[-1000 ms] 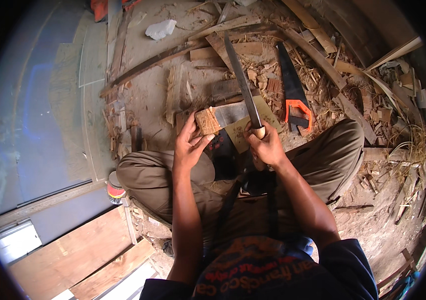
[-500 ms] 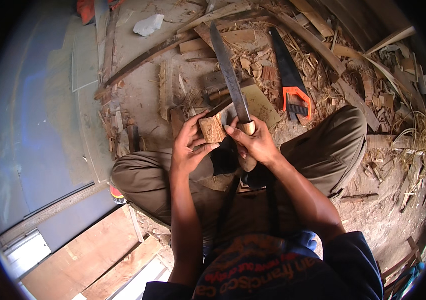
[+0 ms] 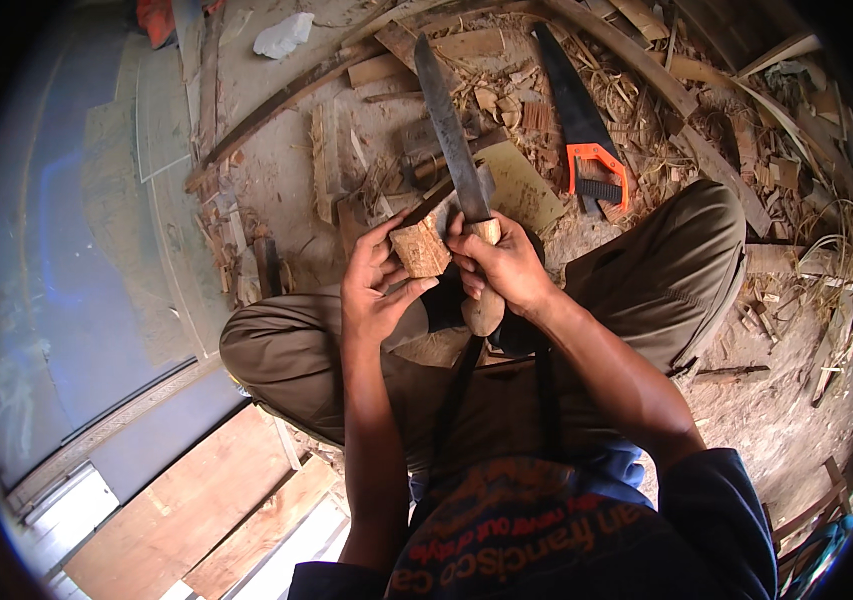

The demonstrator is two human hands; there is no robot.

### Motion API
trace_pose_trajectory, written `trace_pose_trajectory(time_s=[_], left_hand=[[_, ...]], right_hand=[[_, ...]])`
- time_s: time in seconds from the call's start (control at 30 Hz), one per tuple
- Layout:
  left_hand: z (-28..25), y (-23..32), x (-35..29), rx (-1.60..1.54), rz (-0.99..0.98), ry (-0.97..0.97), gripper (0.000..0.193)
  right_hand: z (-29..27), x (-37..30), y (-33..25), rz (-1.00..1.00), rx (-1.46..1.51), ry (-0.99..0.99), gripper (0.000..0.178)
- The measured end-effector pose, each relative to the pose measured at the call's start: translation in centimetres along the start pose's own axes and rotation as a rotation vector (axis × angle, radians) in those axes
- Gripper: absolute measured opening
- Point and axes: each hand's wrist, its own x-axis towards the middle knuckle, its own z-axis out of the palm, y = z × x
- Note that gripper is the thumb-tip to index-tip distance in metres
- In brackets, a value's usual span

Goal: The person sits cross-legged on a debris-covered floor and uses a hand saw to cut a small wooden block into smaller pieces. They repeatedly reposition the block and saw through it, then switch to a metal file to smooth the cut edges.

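Observation:
Between the fingers and thumb of my left hand (image 3: 372, 285) is a small wooden block (image 3: 421, 250) with a rough, light brown face turned toward me. My right hand (image 3: 512, 268) is wrapped round the pale wooden handle of a machete (image 3: 453, 135). Its long dark blade points up and away from me, tilted slightly left. The handle's rounded butt sticks out below my fist. The block and the right hand's fingers are close together; whether the blade touches the block I cannot tell.
A handsaw (image 3: 588, 150) with an orange and black handle lies beyond my right knee. Past my hands sits a yellowish flat board (image 3: 521, 185) among wood shavings and offcuts. Long planks (image 3: 286, 100) curve across the floor. Large bluish panels (image 3: 76, 250) stretch along the left.
The whole view has shifted slightly. My right thumb, earlier stretched toward the block, is now folded over the machete's handle. The block stays in my left hand.

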Motion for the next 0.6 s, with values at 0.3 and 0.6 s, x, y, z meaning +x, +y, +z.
trace_pose_trajectory(time_s=[0.3, 0.6], left_hand=[[0.33, -0.38, 0.26, -0.014, 0.049, 0.03, 0.079], [0.56, 0.16, 0.15, -0.014, 0.011, 0.022, 0.077]], right_hand=[[0.09, -0.14, -0.94, 0.033, -0.016, -0.016, 0.017], [0.08, -0.4, -0.85, 0.059, -0.004, 0.032, 0.021]])
